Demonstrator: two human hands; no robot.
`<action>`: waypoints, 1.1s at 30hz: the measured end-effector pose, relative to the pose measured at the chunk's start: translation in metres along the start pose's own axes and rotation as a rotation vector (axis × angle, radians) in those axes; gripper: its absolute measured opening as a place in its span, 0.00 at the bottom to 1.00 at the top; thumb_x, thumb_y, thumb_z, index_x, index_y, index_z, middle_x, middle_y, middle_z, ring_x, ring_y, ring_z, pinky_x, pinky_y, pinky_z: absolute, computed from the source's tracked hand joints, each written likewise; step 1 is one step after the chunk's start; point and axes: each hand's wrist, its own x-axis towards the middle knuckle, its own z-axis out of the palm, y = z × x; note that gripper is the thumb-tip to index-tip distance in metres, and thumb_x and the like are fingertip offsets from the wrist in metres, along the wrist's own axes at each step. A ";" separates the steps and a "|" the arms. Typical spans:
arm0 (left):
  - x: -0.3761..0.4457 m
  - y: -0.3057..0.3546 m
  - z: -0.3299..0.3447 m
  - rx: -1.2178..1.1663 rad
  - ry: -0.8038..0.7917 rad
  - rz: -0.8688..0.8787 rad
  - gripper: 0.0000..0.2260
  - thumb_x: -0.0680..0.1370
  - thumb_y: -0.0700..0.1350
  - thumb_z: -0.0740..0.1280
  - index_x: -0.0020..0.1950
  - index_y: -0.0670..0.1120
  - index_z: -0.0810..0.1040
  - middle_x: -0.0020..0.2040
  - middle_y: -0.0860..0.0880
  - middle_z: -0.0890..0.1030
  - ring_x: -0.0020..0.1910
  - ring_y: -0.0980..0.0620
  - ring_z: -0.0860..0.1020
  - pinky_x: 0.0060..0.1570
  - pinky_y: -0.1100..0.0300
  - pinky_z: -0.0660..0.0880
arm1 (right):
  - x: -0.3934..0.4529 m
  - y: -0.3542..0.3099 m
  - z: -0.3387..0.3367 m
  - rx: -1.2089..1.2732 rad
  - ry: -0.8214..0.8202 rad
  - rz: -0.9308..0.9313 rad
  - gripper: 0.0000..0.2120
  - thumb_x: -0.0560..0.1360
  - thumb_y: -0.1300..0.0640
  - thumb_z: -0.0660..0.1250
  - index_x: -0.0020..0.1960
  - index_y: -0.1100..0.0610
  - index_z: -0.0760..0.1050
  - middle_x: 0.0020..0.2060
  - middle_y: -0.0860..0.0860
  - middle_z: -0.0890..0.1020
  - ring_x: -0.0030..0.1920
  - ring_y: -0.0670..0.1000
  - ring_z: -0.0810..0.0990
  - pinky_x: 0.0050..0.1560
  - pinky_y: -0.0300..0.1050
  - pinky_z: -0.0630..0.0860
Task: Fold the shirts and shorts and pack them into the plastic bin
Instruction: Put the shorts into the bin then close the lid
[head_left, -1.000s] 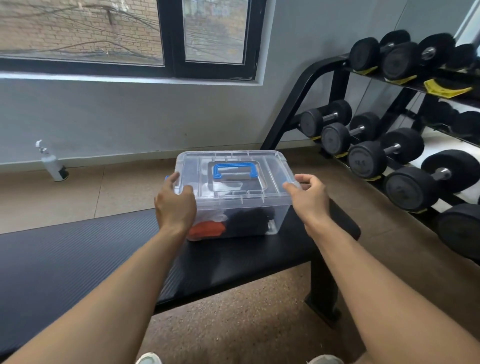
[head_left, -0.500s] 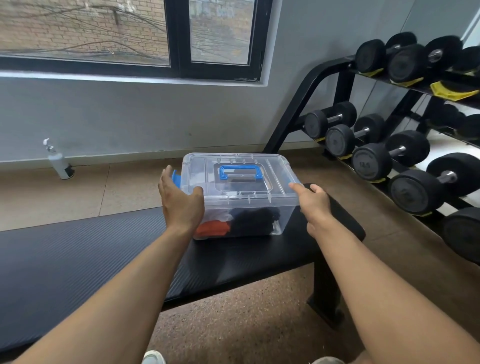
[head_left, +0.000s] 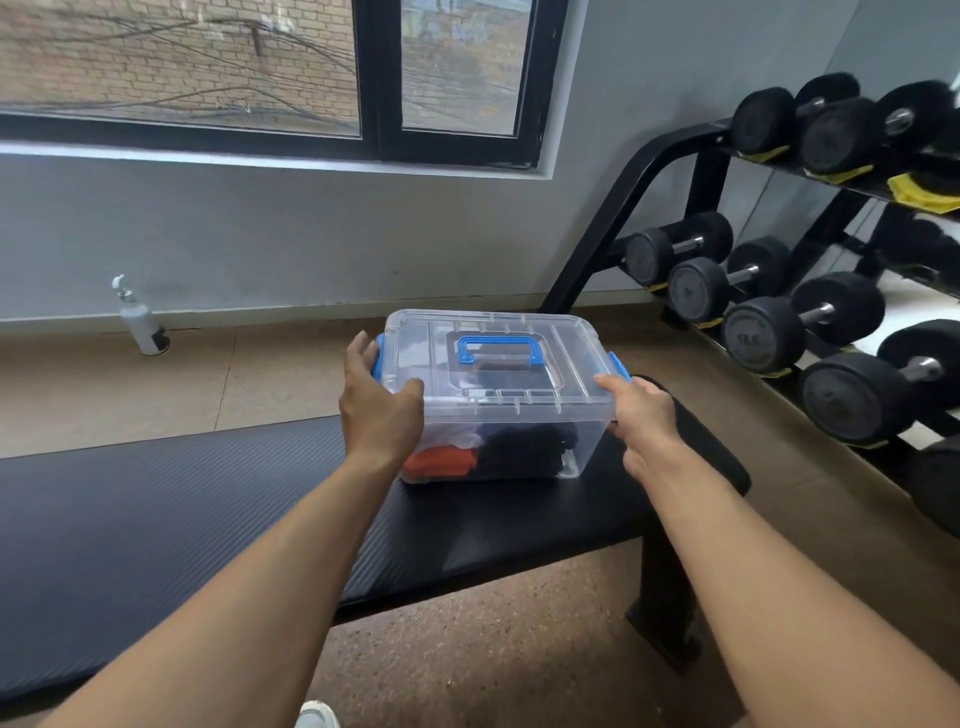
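Observation:
A clear plastic bin with its lid on and a blue handle stands on the black bench. Through its wall I see folded clothes: an orange piece, a white one and a black one. My left hand rests on the bin's left end by the blue latch, thumb on the lid's front edge. My right hand touches the right end, fingers at the lid's corner beside the right blue latch.
A dumbbell rack with several black dumbbells stands close on the right. A white pump bottle sits on the floor by the wall at the left. The bench leg stands below the bin. A window fills the wall above.
Both hands have slid along the bin's ends, so that the blue latches on each side now show. The bin has stayed in place on the bench.

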 end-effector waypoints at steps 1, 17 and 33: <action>0.000 0.000 -0.001 0.001 -0.005 -0.002 0.35 0.77 0.38 0.69 0.80 0.50 0.58 0.77 0.49 0.69 0.73 0.48 0.70 0.70 0.50 0.72 | -0.002 -0.001 0.001 0.004 -0.006 0.002 0.17 0.76 0.52 0.72 0.63 0.55 0.75 0.49 0.51 0.81 0.48 0.50 0.82 0.46 0.44 0.81; 0.000 -0.005 -0.002 0.135 -0.134 -0.013 0.28 0.80 0.46 0.63 0.79 0.54 0.57 0.61 0.52 0.72 0.59 0.45 0.77 0.60 0.44 0.78 | -0.008 0.003 0.006 -0.121 0.013 -0.219 0.25 0.82 0.55 0.64 0.78 0.51 0.64 0.62 0.50 0.75 0.47 0.46 0.77 0.36 0.36 0.74; -0.008 -0.004 -0.009 0.251 -0.199 0.096 0.39 0.75 0.63 0.70 0.80 0.51 0.58 0.75 0.48 0.70 0.70 0.45 0.72 0.63 0.48 0.72 | -0.009 -0.001 0.005 -0.145 0.063 -0.267 0.22 0.83 0.57 0.63 0.76 0.52 0.68 0.70 0.52 0.75 0.60 0.48 0.76 0.49 0.39 0.78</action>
